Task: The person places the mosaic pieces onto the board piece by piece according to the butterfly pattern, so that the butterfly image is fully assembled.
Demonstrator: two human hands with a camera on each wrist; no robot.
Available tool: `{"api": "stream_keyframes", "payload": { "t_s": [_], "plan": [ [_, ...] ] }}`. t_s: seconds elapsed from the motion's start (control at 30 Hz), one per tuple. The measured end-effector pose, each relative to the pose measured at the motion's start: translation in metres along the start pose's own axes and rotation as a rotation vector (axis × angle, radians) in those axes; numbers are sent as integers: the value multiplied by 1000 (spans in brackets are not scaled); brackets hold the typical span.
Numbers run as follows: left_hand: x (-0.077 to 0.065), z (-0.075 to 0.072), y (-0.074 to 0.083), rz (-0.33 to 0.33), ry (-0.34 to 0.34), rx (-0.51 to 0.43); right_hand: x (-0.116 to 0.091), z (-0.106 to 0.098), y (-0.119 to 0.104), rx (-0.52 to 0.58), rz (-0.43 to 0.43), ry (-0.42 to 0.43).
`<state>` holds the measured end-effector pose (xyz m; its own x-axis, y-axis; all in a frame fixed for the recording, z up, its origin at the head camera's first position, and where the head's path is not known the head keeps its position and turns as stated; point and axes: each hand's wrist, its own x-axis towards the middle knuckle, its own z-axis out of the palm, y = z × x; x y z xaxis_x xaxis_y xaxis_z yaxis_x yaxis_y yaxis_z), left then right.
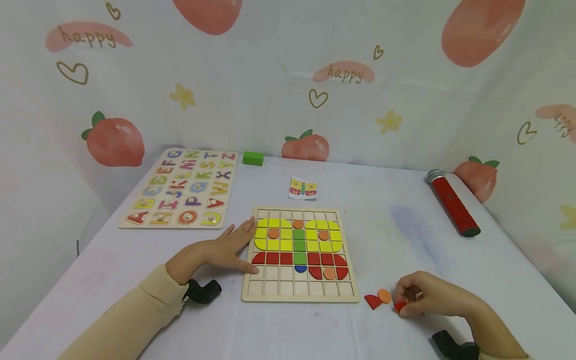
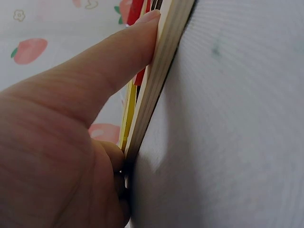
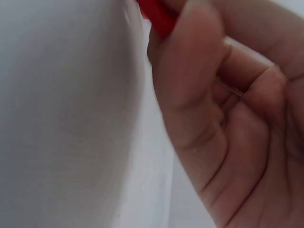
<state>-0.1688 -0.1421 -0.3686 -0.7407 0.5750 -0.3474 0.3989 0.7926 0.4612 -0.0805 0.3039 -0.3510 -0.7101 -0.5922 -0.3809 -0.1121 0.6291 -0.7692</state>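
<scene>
My left hand (image 1: 222, 251) lies along the left edge of a wooden grid board (image 1: 271, 288), its fingers extended and its thumb over the lower left border. In the left wrist view the thumb touches the board's side edge (image 2: 158, 76). Yellow, red, green, orange and blue pieces form a butterfly-like pattern on the grid. To the right of the board, my right hand (image 1: 429, 295) pinches a small red piece (image 3: 160, 18) between thumb and fingers, low over the table. Beside it lie a red quarter-round piece (image 1: 372, 301) and an orange disc (image 1: 384, 295).
A small pattern card (image 1: 303, 188) lies behind the board. At the back left is an alphabet puzzle board (image 1: 180, 200), with a green block (image 1: 253, 158) next to it. A red microphone (image 1: 454, 205) lies at the right. A printed cloth (image 1: 252, 85) hangs behind the table.
</scene>
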Motion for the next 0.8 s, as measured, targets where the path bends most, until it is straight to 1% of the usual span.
{"api": "stream_keyframes", "payload": {
  "t_s": [0.1, 0.3, 0.47, 0.57, 0.8],
  "plan": [
    [-1, 0, 1, -4, 2, -2, 4, -1, -2, 23, -32, -30],
    [-1, 0, -1, 2, 1, -13, 21, -3, -17, 25, -69, -12],
    [1, 1, -2, -4, -20, -8, 43, -3, -35, 8, -78, -8],
    [1, 1, -1, -6, -24, -11, 59, 1, -47, -11, -98, -5],
    [-2, -1, 2, -6, -12, -30, 92, 10, -72, -53, -107, 23]
  ]
}}
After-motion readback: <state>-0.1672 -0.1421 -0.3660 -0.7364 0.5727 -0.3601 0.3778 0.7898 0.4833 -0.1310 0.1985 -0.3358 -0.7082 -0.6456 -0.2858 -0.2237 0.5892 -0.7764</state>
